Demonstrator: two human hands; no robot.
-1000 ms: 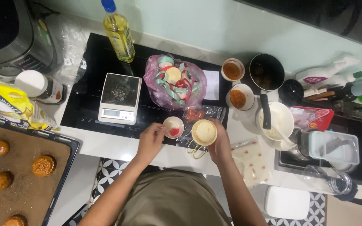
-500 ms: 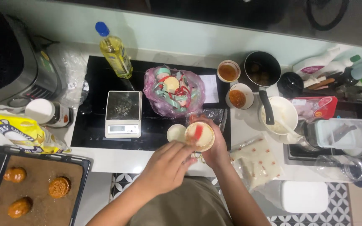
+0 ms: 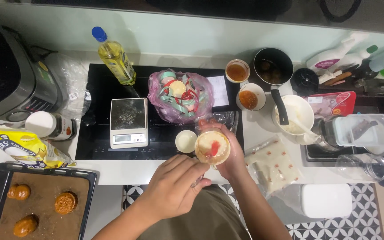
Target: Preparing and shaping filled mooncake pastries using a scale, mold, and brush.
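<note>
The round mould [image 3: 212, 147] with a red piece inside sits cupped in your right hand [image 3: 232, 153] at the bench's front edge. Your left hand [image 3: 174, 186] curls beneath it, fingers seemingly pinching something hidden, beside a small white cup [image 3: 186, 141].

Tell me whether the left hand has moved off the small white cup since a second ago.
Yes. The left hand has left the small white cup and come down-right, beside the round mould that the right hand holds.

Bare forearms, olive-khaki garment below
</note>
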